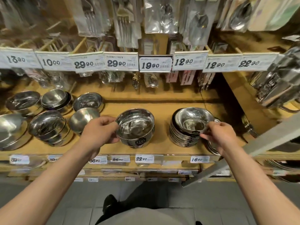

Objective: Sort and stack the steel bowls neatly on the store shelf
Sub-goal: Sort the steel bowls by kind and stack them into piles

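A deep steel bowl [135, 125] with a dark label stands at the middle of the wooden shelf [162, 103]. My left hand [101, 131] grips its left rim and side. To the right rises a stack of several shallow steel bowls [186, 132]. My right hand [218, 135] pinches the near right rim of the top bowl [194, 119] of that stack. More steel bowls [48, 125] sit in small stacks on the shelf's left part, some tilted.
Packaged forks and spoons [125, 21] hang above a row of price tags [155, 64]. Steel mugs [279, 85] stand at the right. Flat steel plates [212, 148] lean behind my right wrist. A metal rail [243, 155] crosses diagonally at the right.
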`<act>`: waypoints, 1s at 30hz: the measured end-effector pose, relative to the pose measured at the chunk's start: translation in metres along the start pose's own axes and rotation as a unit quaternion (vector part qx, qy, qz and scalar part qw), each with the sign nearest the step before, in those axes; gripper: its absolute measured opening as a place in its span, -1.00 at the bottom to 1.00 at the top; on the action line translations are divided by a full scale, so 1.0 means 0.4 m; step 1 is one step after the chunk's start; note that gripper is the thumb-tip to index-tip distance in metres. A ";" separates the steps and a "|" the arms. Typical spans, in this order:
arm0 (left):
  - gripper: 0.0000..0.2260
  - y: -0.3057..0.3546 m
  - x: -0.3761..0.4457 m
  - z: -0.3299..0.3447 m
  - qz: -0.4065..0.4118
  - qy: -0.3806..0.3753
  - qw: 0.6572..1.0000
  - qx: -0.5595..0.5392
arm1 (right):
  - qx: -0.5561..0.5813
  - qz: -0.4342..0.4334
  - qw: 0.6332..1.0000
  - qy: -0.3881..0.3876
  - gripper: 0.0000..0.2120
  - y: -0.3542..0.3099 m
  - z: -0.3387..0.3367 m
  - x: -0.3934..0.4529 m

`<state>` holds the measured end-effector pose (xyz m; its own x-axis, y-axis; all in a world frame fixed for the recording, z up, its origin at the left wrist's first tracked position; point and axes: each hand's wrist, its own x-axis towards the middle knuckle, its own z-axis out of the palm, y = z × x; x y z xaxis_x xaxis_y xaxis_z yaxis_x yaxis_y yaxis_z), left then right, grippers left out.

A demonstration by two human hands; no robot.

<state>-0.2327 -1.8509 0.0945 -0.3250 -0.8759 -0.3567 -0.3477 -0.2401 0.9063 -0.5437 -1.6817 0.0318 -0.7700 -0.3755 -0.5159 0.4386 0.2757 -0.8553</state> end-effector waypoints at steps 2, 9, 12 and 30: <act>-0.87 -0.006 -0.004 -0.002 -0.004 0.007 1.000 0.004 | -0.021 -0.006 1.000 0.006 -0.89 0.008 0.001 0.002; -0.87 -0.026 -0.012 -0.009 -0.018 0.007 1.000 -0.002 | -0.178 -0.084 0.979 0.050 -0.70 0.026 -0.013 0.012; -0.85 -0.036 -0.016 -0.011 -0.017 0.007 1.000 -0.012 | -0.140 -0.085 0.985 0.046 -0.81 0.021 -0.010 0.016; -0.84 -0.065 0.049 0.006 -0.015 0.033 0.999 0.013 | -0.255 -0.261 0.930 -0.039 -0.89 0.022 0.057 -0.140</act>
<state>-0.2321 -1.8609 0.0635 -0.2553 -0.8947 -0.3664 -0.3799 -0.2557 0.8890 -0.4863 -1.6786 0.0521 -0.7718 -0.6334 -0.0548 -0.2782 0.4139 -0.8668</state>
